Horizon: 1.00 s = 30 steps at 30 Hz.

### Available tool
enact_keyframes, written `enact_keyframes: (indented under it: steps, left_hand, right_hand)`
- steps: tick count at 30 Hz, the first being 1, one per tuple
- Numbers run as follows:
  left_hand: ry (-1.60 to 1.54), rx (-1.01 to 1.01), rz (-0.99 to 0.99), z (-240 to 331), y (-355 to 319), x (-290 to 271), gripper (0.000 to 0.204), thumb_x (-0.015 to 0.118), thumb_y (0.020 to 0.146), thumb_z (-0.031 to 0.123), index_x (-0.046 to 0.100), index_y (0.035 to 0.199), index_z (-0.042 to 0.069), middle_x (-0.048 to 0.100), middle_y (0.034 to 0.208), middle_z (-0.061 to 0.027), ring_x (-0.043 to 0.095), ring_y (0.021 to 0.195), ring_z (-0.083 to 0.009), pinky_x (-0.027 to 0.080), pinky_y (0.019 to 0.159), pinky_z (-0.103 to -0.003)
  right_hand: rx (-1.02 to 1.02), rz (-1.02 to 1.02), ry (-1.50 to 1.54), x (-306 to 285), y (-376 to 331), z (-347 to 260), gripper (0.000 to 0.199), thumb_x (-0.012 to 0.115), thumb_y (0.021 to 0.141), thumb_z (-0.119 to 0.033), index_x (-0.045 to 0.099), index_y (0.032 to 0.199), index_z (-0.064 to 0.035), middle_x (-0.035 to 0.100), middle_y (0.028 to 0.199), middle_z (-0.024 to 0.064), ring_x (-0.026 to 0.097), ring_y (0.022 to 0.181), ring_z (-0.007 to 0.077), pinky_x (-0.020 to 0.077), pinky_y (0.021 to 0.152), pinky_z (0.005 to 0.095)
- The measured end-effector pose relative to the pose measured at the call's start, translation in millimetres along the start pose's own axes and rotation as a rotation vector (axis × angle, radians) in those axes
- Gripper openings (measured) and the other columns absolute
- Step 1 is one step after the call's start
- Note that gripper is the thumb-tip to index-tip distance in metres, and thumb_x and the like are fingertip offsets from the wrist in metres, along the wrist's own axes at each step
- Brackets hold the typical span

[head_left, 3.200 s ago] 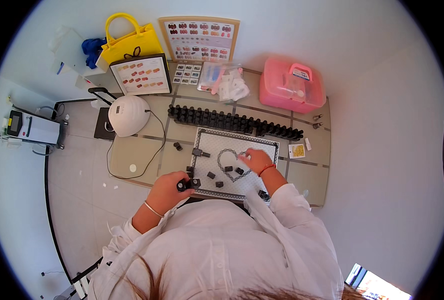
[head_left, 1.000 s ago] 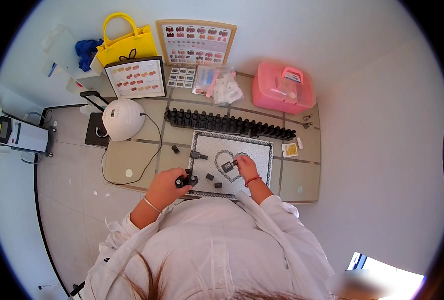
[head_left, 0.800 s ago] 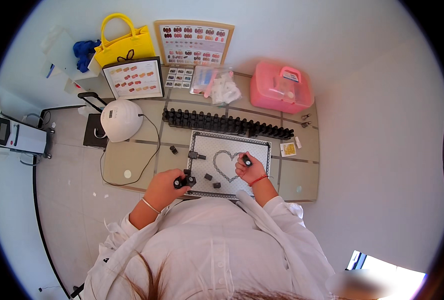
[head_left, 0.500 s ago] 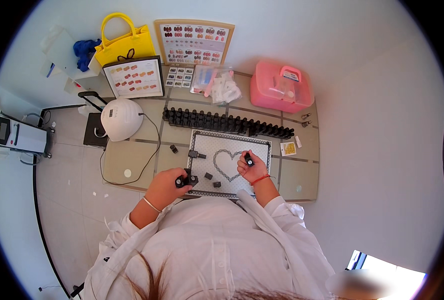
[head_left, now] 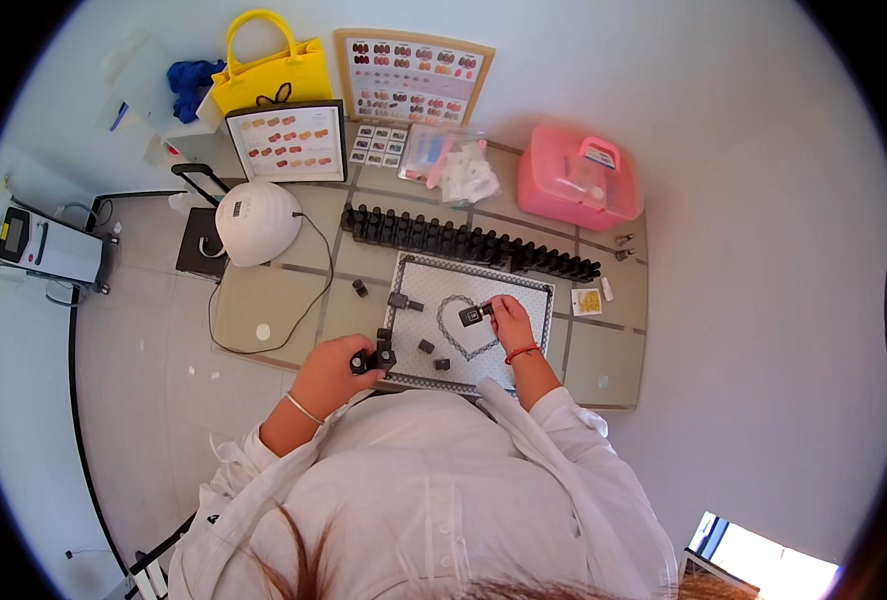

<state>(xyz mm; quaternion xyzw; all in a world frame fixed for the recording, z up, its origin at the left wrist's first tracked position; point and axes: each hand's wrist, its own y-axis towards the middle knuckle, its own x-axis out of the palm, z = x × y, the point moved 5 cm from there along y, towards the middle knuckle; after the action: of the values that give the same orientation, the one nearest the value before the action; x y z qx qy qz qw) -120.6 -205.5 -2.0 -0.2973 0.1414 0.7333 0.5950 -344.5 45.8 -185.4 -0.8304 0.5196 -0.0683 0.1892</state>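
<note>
Pale walls surround a beige panelled table, and on it lies a white mat with a lace-patterned border and heart. Over the right half of the mat, the right hand holds a small black nail-polish bottle, its fingers pinched at one end. At the mat's near left corner, the left hand has its fingers curled around a dark bottle; a second dark container is just beside it, and whether that is gripped too is unclear. On the mat are two small black pieces and, near its left edge, a black bottle lying down. Beyond the mat runs a long row of black bottles; left of it stands a white nail lamp
</note>
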Motion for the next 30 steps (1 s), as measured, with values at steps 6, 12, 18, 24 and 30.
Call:
enact_keyframes:
  steps: [6, 12, 18, 24, 30]
  left_hand:
    - [0.019, -0.009, 0.005, -4.7, -5.5, 0.1, 0.031, 0.083, 0.071, 0.017, 0.062, 0.090, 0.004, 0.065, 0.079, -0.0147, 0.061, 0.071, -0.0324, 0.051, 0.067, -0.037]
    - [0.020, -0.016, 0.001, 7.3, -7.1, -3.0, 0.029, 0.081, 0.073, 0.018, 0.061, 0.090, 0.004, 0.065, 0.081, -0.0135, 0.062, 0.074, -0.0327, 0.050, 0.068, -0.038]
    - [0.023, -0.035, 0.023, -1.1, -17.0, -3.1, 0.029, 0.081, 0.072, 0.017, 0.061, 0.089, 0.004, 0.065, 0.080, -0.0138, 0.061, 0.071, -0.0322, 0.050, 0.067, -0.037]
    - [0.020, -0.009, 0.061, -1.0, -24.2, -2.8, 0.030, 0.082, 0.071, 0.015, 0.061, 0.089, 0.004, 0.064, 0.077, -0.0141, 0.060, 0.068, -0.0311, 0.050, 0.065, -0.036]
    - [0.014, -0.065, 0.067, -8.2, -37.8, -8.7, 0.031, 0.081, 0.071, 0.019, 0.061, 0.090, 0.006, 0.066, 0.081, -0.0133, 0.063, 0.074, -0.0329, 0.051, 0.067, -0.038]
  right_hand:
    - [-0.516, -0.015, -0.935, 8.2, -10.7, -18.0, 0.009, 0.062, 0.090, -0.016, 0.068, 0.097, -0.0128, 0.066, 0.083, 0.0114, 0.063, 0.079, 0.0272, 0.0474, 0.069, 0.0380]
    - [-0.373, -0.060, -1.486, 16.7, -12.9, -5.0, 0.013, 0.066, 0.086, -0.024, 0.068, 0.096, -0.0161, 0.066, 0.091, 0.0061, 0.061, 0.096, 0.0279, 0.0419, 0.083, 0.0466]
    - [-0.535, 0.121, -1.584, 42.1, -44.7, -56.9, 0.023, 0.070, 0.082, -0.030, 0.066, 0.101, -0.0186, 0.066, 0.095, 0.0056, 0.057, 0.102, 0.0280, 0.0406, 0.082, 0.0474]
    - [-0.547, -0.463, -1.282, 107.6, -61.3, -27.6, 0.021, 0.070, 0.083, -0.033, 0.066, 0.097, -0.0171, 0.067, 0.091, 0.0096, 0.061, 0.096, 0.0290, 0.0411, 0.081, 0.0462]
    - [-0.571, -0.223, -0.837, 98.3, -25.2, 28.9, 0.020, 0.065, 0.089, -0.029, 0.064, 0.091, -0.0092, 0.066, 0.081, 0.0088, 0.064, 0.080, 0.0233, 0.0446, 0.066, 0.0393]
